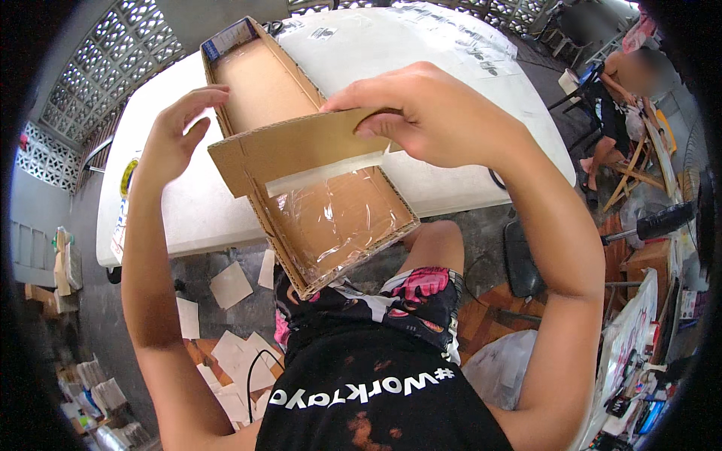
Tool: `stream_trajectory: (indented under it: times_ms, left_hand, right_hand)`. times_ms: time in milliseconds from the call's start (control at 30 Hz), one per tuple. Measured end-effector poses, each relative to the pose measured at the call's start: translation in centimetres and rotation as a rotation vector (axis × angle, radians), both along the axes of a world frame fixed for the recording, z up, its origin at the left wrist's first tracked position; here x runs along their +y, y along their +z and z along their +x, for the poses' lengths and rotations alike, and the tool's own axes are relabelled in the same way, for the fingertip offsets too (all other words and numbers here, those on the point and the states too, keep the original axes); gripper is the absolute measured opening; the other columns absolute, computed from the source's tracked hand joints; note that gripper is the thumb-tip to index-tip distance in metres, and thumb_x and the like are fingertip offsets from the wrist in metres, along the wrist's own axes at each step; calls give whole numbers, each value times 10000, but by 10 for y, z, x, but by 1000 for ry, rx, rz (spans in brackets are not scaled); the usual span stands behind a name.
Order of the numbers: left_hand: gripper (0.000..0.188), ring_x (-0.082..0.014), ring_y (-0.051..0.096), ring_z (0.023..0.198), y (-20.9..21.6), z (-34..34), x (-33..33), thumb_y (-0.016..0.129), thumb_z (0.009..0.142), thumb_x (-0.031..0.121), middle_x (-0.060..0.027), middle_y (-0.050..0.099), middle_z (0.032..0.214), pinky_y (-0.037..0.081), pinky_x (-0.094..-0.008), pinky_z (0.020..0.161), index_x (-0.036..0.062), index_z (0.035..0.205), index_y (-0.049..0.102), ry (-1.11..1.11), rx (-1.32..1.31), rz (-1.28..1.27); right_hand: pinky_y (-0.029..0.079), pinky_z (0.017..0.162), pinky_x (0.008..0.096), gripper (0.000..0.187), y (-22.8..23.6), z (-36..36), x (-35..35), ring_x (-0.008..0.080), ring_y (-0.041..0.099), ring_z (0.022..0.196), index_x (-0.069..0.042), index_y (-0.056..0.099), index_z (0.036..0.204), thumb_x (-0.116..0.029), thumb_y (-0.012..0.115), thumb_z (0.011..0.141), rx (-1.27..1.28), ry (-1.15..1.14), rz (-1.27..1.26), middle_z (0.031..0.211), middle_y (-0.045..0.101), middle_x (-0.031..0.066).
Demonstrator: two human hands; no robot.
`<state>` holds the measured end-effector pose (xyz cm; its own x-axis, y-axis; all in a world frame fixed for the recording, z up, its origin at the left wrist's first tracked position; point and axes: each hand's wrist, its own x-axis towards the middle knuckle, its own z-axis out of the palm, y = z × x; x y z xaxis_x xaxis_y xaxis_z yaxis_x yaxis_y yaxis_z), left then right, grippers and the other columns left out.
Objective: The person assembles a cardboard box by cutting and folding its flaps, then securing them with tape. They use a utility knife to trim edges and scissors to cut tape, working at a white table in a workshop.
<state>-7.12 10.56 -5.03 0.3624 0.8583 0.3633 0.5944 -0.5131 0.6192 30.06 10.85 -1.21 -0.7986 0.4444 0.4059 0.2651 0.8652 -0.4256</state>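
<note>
A long, shallow cardboard box (pixel 274 94) lies across the table edge, its near end jutting out over my lap. Clear, shiny tape covers the floor and rim of that near end. Across the box's middle stands a cardboard panel (pixel 293 146) with a pale strip along its lower edge. My right hand (pixel 421 116) pinches the panel's right end, thumb in front and fingers behind the top edge. Beside the box's left wall, my left hand (pixel 180 131) is open with curved fingers and thumb apart. Its fingertips are close to the wall; whether they touch cannot be told.
The white table (pixel 180 203) carries a yellow tape roll (pixel 129 178) at its left edge and clear plastic sheeting (pixel 451 37) at the back. Cardboard pieces (pixel 233 286) litter the floor. A seated person (pixel 632 83) is at far right, near a folding wooden stand (pixel 635 177).
</note>
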Motion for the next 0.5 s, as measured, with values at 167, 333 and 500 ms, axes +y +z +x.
stream_trajectory:
  times_ms: [167, 333, 500]
  left_hand:
    - [582, -210, 693, 1009, -1, 37, -76, 577, 1002, 403, -150, 706, 1130, 527, -326, 924, -70, 1342, 580, -150, -512, -269]
    - [327, -125, 656, 657, -17, 62, -109, 651, 1011, 248, -93, 704, 829, 544, -259, 609, -62, 1115, 655, 209, -480, -358]
    - [354, -115, 639, 616, -12, 70, -108, 644, 1021, 291, -83, 686, 776, 530, -252, 569, -60, 1063, 663, 271, -632, -461]
  right_hand:
    - [566, 816, 397, 372, -9, -17, 7, 349, 725, 902, -33, 695, 1182, 86, 650, 833, -5, 34, -91, 982, 732, 198]
    - [551, 867, 415, 545, -6, -27, 5, 369, 683, 983, -86, 645, 1315, 9, 743, 788, -128, 38, 8, 1056, 701, 190]
    - [524, 957, 441, 724, -6, -31, -25, 390, 651, 1082, -59, 562, 1390, -141, 849, 730, -245, -90, 413, 1186, 653, 179]
